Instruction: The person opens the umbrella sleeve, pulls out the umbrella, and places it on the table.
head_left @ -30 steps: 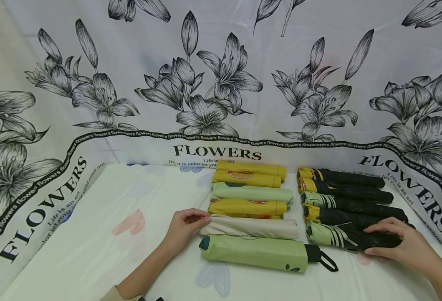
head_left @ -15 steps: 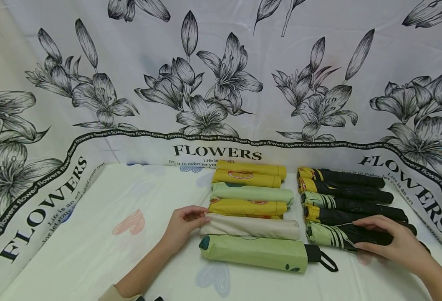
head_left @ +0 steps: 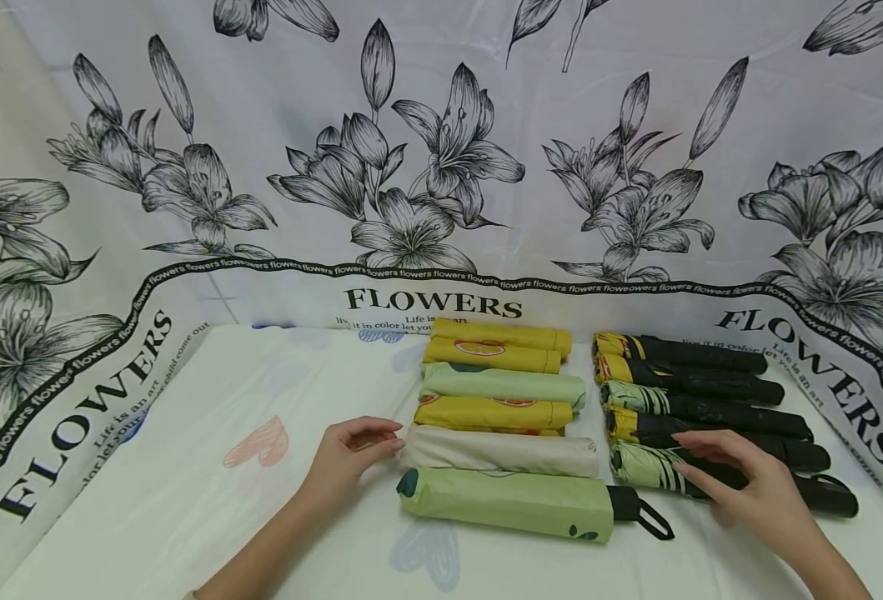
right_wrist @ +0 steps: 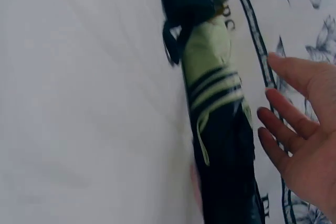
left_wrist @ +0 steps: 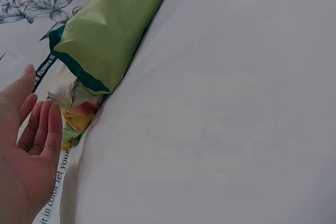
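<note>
My left hand [head_left: 341, 465] is beside the left end of a beige folded umbrella [head_left: 501, 452], its fingers relaxed around nothing. In the left wrist view a small gap parts the hand [left_wrist: 26, 145] from the beige end [left_wrist: 73, 88]. My right hand [head_left: 749, 487] hovers over the nearest black umbrella with green trim [head_left: 639, 464], covering its middle. The right wrist view shows loosely spread fingers, with that hand [right_wrist: 310, 129] apart from the dark umbrella [right_wrist: 223, 140]. Nearest the front lies a light green umbrella [head_left: 509, 504] with a black handle and strap.
Behind the beige one, yellow umbrellas [head_left: 494, 412] and a pale green one [head_left: 501, 386] form the left row. Several black umbrellas [head_left: 734, 414] with yellow or green ends make the right row. A flower-print curtain [head_left: 441, 167] hangs behind the white bed-like surface [head_left: 186, 467].
My right hand has slid left along the nearest black umbrella, uncovering its right end and loop. My left hand has drawn back slightly left from the beige umbrella.
</note>
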Motion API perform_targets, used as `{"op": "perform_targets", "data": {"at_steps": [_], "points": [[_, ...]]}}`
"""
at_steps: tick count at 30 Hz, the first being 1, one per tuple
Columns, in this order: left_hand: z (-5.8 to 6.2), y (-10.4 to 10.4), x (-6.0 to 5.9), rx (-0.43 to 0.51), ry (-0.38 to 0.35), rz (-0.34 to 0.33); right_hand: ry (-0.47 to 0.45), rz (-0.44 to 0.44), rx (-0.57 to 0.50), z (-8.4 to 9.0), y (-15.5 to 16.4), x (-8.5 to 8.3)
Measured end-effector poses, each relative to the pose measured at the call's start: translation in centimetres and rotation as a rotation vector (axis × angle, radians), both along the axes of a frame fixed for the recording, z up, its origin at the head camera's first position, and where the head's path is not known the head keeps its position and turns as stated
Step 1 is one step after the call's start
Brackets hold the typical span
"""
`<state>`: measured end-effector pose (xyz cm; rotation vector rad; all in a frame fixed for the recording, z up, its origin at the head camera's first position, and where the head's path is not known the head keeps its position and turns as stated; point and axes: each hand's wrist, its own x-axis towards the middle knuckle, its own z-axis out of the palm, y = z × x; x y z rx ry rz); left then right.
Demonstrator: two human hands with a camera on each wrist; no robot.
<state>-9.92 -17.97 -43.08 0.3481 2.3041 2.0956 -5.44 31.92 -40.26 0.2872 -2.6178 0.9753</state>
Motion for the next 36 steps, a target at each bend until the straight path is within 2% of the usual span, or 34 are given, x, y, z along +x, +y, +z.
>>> {"op": "perform_targets", "data": {"at_steps": [6,10,16,23,29,33,36], "points": [[0.0,-0.2,1.2,-0.014,0.094,-0.081,0.068,0.044,-0.021,-0.1,-2.3,0.7],[-0.2,0.0,1.9,-0.002,0.135,-0.147,0.07,0.083,-0.04,-0.3,-3.6,1.0],[-0.3,0.4,2.6,0.059,0.112,-0.218,0.023,0.092,-0.061,-0.6,-4.7,1.4],[-0.7,0.5,2.7,0.064,0.079,-0.256,0.009,0.119,-0.081,-1.7,-5.0,1.4],[-1.2,0.3,2.7,0.061,0.013,-0.267,-0.001,0.21,-0.112,-2.6,-4.9,1.5],[-1.6,0.2,2.6,0.085,0.003,-0.274,-0.008,0.283,-0.117,-2.9,-5.0,1.5],[-1.8,0.2,2.5,0.106,0.0,-0.276,-0.018,0.305,-0.112,-3.0,-5.0,1.5]]}}
